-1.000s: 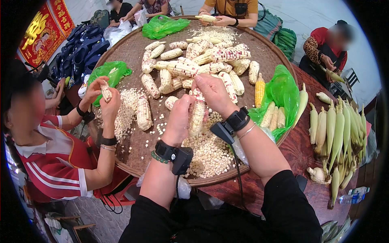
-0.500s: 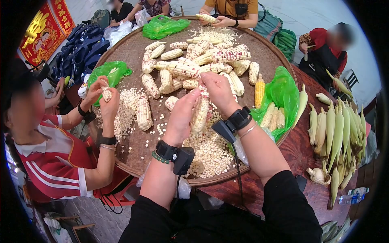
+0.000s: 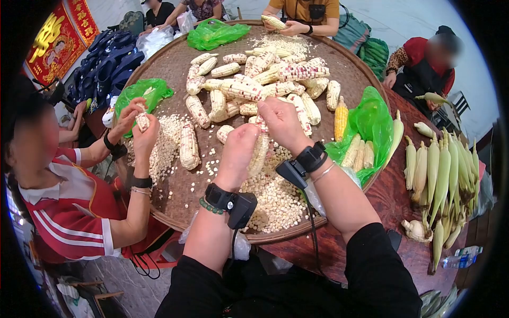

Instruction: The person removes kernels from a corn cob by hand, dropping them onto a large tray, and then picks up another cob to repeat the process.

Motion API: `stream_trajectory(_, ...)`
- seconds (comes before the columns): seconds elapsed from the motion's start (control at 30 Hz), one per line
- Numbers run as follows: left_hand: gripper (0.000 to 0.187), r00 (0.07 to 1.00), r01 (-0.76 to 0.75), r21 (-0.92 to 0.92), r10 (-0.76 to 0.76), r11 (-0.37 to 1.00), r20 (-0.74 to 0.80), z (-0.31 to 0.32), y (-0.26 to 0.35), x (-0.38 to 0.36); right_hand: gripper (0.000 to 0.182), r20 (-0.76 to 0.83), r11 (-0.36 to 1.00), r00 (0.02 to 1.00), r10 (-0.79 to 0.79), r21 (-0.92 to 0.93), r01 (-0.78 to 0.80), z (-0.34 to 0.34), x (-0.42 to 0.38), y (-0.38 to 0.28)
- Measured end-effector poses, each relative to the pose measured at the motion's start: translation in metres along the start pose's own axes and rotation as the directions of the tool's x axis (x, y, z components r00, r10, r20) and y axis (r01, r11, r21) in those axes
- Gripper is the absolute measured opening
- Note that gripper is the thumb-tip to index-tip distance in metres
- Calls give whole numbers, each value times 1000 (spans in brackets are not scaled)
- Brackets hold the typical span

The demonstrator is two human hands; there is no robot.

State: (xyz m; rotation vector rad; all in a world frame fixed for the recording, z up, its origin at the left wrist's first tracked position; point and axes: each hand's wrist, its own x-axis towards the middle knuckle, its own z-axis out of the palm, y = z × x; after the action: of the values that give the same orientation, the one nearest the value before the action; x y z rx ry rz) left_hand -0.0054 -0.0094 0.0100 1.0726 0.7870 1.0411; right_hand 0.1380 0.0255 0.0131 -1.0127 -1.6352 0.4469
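Observation:
An ear of corn [image 3: 259, 151], mostly pale with some dark red kernels near its top, stands nearly upright between my two hands. My left hand [image 3: 239, 151] is closed round its left side, and my right hand [image 3: 282, 123] is closed at its upper end with the fingers bent against it. My hands partly hide the upper ear. Beneath them spreads a heap of loose white kernels [image 3: 275, 204] on the round woven tray [image 3: 207, 183]. Just beyond my hands lies a pile of speckled ears [image 3: 238, 89].
Green plastic bags [image 3: 375, 127] lie on the tray's rim; the right one holds small ears. A yellow ear [image 3: 340, 119] is beside it. Unhusked corn [image 3: 442, 169] and a plastic bottle [image 3: 462, 259] are on the red-brown table at right. A person in red [image 3: 79, 206] works at left, others across.
My left hand has shifted slightly and its thumb has curled in against the ear. At right, a co-worker's hands have moved lower with an unhusked ear.

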Motion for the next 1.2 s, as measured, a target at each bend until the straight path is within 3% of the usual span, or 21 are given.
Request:
stream_trajectory(0.73, 30, 998, 27, -77, -23, 997, 51, 0, 0, 2, 35, 13, 999, 1000, 24, 25, -24, 0, 0, -2)
stream_trajectory(0.83, 30, 996, 46, -118, -36, 992, 82, 0, 0, 3, 35, 8, 1000, 1000, 15, 19, -15, -1, 1, 0)
stream_trajectory(0.9, 29, 998, 60, -211, -57, 976, 21, 3, -1, 3, 35, 1, 1000, 1000, 10, 3, -10, -2, 2, 0)
stream_trajectory(1.2, 32, 998, 41, -103, -37, 994, 44, 2, -2, 4, 35, -13, 999, 999, 48, 24, -47, -2, 2, 5)
